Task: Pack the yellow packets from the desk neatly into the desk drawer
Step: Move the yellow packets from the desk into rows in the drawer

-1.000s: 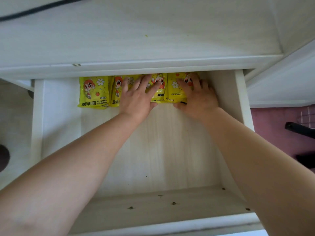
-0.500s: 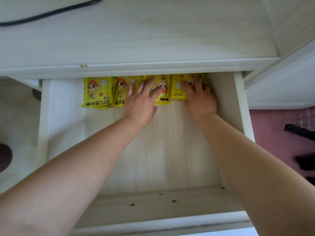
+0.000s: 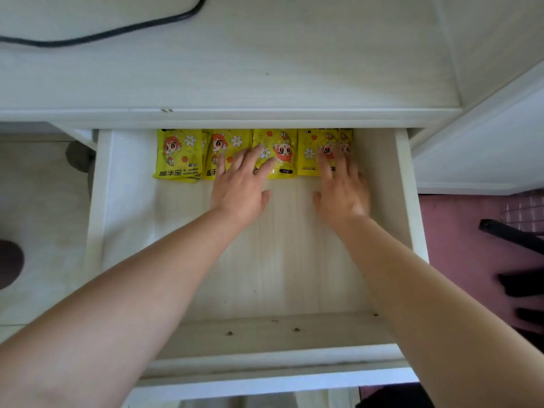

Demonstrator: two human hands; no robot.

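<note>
My head camera looks straight down into the open drawer (image 3: 407,201) of a pale wooden desk (image 3: 265,69). A row of yellow packets (image 3: 176,154) lies flat along the drawer's far end, just under the desk's front edge. They sit side by side with edges overlapping, and each is printed with a red-haired cartoon figure and white flowers. At the left end, the corner of one more packet peeks out from beneath the top one.

Both hands reach in from the near side and hold nothing. The left hand (image 3: 240,189) lies palm down, fingers straight and spread, with the fingertips resting on the middle packets and the palm over bare drawer bottom. The right hand (image 3: 341,192) is also palm down, its straight fingers laid on the last packet at the right end. It is slightly blurred, so I cannot tell how hard it presses.

The near part of the drawer bottom shows bare wood. A black cable (image 3: 117,32) curves across the desk top. A dark red floor (image 3: 459,245) and a black bar (image 3: 512,235) show at right.
</note>
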